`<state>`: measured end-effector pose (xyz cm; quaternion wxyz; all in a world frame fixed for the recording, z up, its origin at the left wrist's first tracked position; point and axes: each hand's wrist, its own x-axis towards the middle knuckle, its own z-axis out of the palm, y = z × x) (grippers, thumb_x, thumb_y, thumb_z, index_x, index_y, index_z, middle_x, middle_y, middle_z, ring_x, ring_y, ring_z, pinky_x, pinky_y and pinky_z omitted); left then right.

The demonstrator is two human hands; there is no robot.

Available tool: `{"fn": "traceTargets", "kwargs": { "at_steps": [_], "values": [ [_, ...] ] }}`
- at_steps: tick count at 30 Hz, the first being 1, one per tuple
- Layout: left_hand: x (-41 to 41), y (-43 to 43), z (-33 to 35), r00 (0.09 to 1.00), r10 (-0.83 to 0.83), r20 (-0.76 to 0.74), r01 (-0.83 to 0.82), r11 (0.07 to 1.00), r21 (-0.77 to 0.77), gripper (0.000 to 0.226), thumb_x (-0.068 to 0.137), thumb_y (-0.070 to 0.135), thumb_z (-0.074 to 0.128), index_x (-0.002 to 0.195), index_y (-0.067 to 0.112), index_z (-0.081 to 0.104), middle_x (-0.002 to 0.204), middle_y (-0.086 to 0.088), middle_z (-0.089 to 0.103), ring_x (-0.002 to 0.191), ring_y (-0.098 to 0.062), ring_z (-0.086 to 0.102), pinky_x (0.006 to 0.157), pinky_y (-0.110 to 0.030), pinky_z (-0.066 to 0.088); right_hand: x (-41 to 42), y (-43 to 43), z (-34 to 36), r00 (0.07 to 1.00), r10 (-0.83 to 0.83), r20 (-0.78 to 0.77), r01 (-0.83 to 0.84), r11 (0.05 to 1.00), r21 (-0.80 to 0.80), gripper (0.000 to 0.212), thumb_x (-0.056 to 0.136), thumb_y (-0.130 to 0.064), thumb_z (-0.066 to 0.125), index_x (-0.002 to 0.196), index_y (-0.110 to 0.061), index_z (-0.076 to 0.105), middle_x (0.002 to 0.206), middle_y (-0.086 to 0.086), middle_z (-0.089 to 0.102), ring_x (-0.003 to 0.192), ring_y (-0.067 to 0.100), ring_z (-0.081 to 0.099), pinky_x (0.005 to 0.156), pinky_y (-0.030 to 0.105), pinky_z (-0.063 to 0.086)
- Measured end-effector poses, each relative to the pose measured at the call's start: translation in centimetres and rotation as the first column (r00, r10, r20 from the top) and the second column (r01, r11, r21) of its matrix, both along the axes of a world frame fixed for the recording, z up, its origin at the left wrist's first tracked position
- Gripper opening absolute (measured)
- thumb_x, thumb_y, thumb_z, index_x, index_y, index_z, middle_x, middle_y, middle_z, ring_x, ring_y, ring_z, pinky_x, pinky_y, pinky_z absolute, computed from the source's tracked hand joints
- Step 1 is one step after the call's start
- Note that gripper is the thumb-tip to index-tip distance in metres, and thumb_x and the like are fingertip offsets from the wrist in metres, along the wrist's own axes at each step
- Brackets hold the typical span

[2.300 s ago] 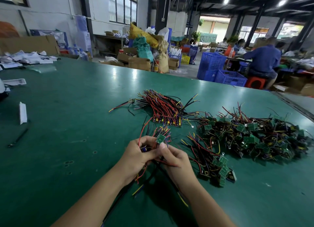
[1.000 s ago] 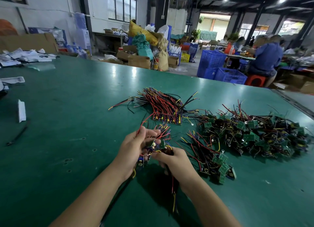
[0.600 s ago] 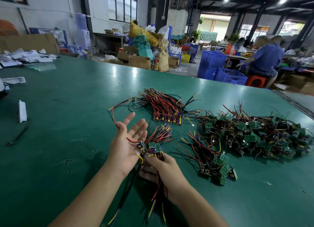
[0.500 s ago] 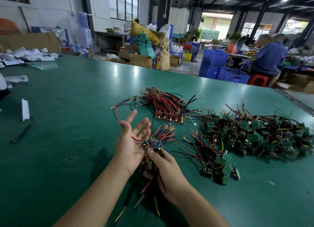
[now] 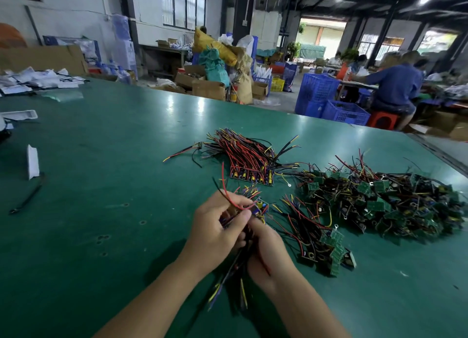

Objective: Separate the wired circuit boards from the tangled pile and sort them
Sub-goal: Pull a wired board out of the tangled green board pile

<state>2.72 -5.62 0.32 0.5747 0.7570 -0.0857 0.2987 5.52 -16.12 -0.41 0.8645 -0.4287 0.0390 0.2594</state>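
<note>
At lower centre, left hand (image 5: 215,227) and right hand (image 5: 269,255) both gripped a small bundle of red-and-black-wired circuit boards (image 5: 259,208), seemingly aligning them; the tangled pile of green boards (image 5: 379,201) lay centre right.

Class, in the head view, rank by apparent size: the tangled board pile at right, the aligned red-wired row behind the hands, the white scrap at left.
Largest: tangled board pile.
Next: aligned red-wired row, though it lies farther off, so its true size is unsure.
Smallest: white scrap.
</note>
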Motion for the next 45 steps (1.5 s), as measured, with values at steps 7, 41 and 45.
{"fn": "traceTargets", "kwargs": {
  "at_steps": [7, 41, 45],
  "values": [
    [0.3, 0.8, -0.4, 0.996, -0.052, 0.068, 0.023, 0.925, 0.380, 0.028, 0.083, 0.002, 0.058, 0.098, 0.014, 0.078, 0.101, 0.007, 0.067, 0.100, -0.008, 0.056, 0.091, -0.019, 0.044, 1.0, -1.7, 0.9, 0.980, 0.039, -0.196, 0.043, 0.916, 0.398, 0.021, 0.071, -0.003, 0.046, 0.082, 0.005, 0.063, 0.080, 0.013, 0.063, 0.074, 0.021, 0.060, 0.076, 0.027, 0.055],
    [1.6, 1.2, -1.3, 0.957, 0.202, -0.210, -0.203, 0.979, 0.014, 0.041, 0.085, -0.016, 0.048, 0.083, 0.023, 0.061, 0.076, 0.001, 0.067, 0.070, 0.000, 0.059, 0.063, -0.006, 0.041, 9.9, -9.5, 8.8, -0.204, 0.923, 0.326, 0.803, 0.348, -0.484, 0.014, 0.082, -0.006, 0.074, 0.092, -0.015, 0.074, 0.120, 0.009, 0.058, 0.077, 0.025, 0.066, 0.061, 0.041, 0.057],
    [1.6, 1.2, -1.5, 0.950, 0.228, -0.216, -0.221, 0.974, 0.053, 0.039, 0.085, -0.013, 0.050, 0.084, 0.024, 0.061, 0.078, 0.004, 0.067, 0.073, 0.001, 0.058, 0.064, -0.005, 0.040, 10.0, -10.6, 7.7, -0.280, 0.959, -0.035, 0.864, 0.236, -0.445, 0.016, 0.077, -0.002, 0.072, 0.091, -0.011, 0.069, 0.110, 0.013, 0.061, 0.067, 0.027, 0.062, 0.045, 0.035, 0.052]
  ]
}}
